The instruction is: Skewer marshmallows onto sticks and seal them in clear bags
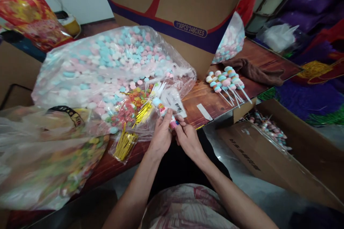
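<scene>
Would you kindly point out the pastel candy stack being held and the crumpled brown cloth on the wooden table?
Pastel candy stack (pixel 162 109), head view: its middle candies.
Crumpled brown cloth (pixel 254 72), head view: middle of its folds.

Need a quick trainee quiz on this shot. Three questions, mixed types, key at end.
1. Multiple choice: the cloth beside the heaped candy skewers is
a) green
b) brown
c) white
2. Fill in: the left hand and right hand together hold a ____.
3. True or false: in this view, the gold ties lie to the right of both hands.

Key: 1 b; 2 single candy skewer; 3 false, they lie to the left.
</scene>
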`<state>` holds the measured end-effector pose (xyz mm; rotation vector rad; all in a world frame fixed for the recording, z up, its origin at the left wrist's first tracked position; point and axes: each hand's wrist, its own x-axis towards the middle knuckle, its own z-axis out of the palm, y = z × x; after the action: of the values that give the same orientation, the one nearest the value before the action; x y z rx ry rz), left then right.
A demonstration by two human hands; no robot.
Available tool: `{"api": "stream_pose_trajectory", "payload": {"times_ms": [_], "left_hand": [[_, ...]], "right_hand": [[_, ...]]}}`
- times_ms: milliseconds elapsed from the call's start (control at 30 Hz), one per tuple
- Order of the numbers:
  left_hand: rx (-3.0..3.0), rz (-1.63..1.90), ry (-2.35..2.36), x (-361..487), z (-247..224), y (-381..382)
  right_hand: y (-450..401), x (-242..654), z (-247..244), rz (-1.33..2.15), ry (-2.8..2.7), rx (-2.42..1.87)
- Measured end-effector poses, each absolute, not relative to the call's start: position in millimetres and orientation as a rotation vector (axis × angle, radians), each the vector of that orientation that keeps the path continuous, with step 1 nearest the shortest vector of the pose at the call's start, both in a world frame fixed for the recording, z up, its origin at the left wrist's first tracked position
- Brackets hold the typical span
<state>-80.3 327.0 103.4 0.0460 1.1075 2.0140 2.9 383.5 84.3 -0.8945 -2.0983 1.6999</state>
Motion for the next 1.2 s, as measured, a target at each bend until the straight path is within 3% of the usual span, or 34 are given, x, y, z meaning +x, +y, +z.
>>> {"api": "stream_pose_trajectory", "payload": {"times_ms": [300,967,1200], "left_hand": [[0.022,2.064,1.003,-93,112,318],[0.147,1.925,1.084,-78,105,286],[-0.004,2.161,1.071,-88,111,278]], "right_hand": [[376,29,96,2.102,-1.924,-0.574],[361,4,96,1.969,-1.904,-0.451],[355,4,91,1.744,-2.113,-0.460]]}}
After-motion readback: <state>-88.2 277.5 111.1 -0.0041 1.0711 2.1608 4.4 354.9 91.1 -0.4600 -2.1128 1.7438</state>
